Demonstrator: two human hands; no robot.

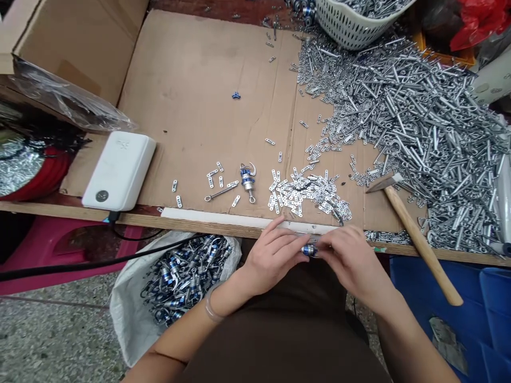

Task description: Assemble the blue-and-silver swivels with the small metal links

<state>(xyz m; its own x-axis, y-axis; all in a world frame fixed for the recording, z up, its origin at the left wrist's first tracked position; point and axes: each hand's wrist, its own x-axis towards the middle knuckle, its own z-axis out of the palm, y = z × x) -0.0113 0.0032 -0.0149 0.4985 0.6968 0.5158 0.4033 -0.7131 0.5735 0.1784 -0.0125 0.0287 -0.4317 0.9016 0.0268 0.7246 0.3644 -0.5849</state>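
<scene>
A small blue-and-silver metal fitting (308, 250) is held at the table's front edge. My left hand (273, 255) pinches it from the left, with one finger raised, and my right hand (353, 260) closes on its right end. My fingers cover much of the part. Just beyond my hands lies a spread of small two-holed metal plates (293, 191). A similar blue-and-silver fitting with a hook (247, 181) lies on the cardboard, beside a thin eye-ended rod (221, 192) and a few loose plates. Farther back is a small blue three-armed piece (236, 96).
A big heap of metal rods (431, 127) covers the right side, with a wooden-handled hammer (419, 239) before it. A white basket (351, 24) stands behind. At left are a white power bank (120, 170) and a cardboard box (80, 48). Below, a white sack (128, 303) holds fittings.
</scene>
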